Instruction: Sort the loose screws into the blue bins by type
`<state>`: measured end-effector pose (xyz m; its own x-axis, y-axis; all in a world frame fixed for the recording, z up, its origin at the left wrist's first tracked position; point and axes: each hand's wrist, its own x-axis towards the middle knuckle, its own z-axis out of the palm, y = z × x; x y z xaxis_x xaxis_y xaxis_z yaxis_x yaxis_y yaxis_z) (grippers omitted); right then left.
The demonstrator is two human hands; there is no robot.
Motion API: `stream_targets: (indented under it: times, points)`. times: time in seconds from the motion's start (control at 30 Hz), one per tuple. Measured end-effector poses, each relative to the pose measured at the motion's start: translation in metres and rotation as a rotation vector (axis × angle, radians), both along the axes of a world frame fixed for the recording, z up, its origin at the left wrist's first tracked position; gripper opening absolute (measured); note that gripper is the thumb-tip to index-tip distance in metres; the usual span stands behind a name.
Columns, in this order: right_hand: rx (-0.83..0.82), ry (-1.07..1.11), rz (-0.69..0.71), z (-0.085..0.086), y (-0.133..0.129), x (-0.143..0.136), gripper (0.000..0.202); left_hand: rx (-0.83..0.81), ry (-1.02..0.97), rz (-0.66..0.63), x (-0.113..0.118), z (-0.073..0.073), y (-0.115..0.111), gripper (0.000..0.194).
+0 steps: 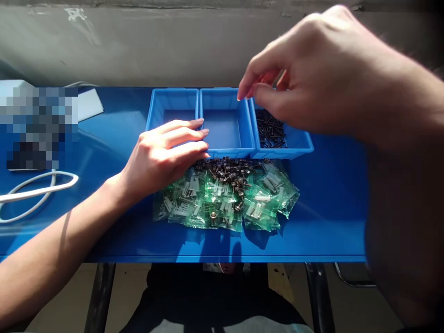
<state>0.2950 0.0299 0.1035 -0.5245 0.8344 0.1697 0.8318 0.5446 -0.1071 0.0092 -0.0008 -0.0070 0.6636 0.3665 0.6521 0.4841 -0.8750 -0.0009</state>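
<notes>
My right hand [308, 74] is raised over the wall between the middle blue bin [224, 127] and the right blue bin [300, 142]. Its thumb and fingers are drawn together in a pinch; whatever they hold, if anything, I cannot make out. Thin black screws [270, 129] lie in the right bin. My left hand [163, 152] rests with fingers stretched out across the front of the left blue bin [176, 104] and the middle bin's edge. Below the bins is a pile of dark short screws [231, 170], on and beside green clear packets [222, 189] holding pale plugs.
A blue table [322, 194] carries everything, its front edge near my lap. On the left are a white cable [38, 178], a blurred-out object [38, 125] and a white card [90, 104]. A grey wall [138, 41] stands behind the table.
</notes>
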Motion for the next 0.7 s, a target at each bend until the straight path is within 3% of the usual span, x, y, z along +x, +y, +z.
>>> stream_targets:
  times: [0.07,0.2,0.33,0.47,0.57,0.63,0.7]
  points:
    - [-0.019,0.021,0.083,-0.005,-0.009,0.015,0.032,0.001,0.006,-0.015,0.000,0.001,0.000,0.011]
    - [-0.256,0.123,0.210,-0.032,-0.028,0.037,0.025,-0.024,0.037,-0.001,0.000,0.006,-0.002,0.018]
    - [-0.130,0.299,0.214,-0.056,-0.042,0.041,0.021,-0.050,0.128,0.055,-0.002,0.009,-0.001,0.028]
    - [-0.123,0.376,0.204,-0.058,-0.046,0.037,0.022,-0.101,0.095,0.003,-0.006,0.007,0.001,0.023]
    - [-0.046,0.387,0.228,-0.047,-0.027,0.048,0.015,-0.130,0.051,-0.036,-0.008,0.008,0.002,0.026]
    - [0.025,0.222,0.180,-0.042,0.001,0.064,0.015,-0.136,0.054,-0.049,-0.008,0.009,0.003,0.027]
    - [0.006,-0.038,0.138,-0.047,0.035,0.081,0.054,-0.133,0.068,-0.047,-0.009,0.010,0.003,0.025]
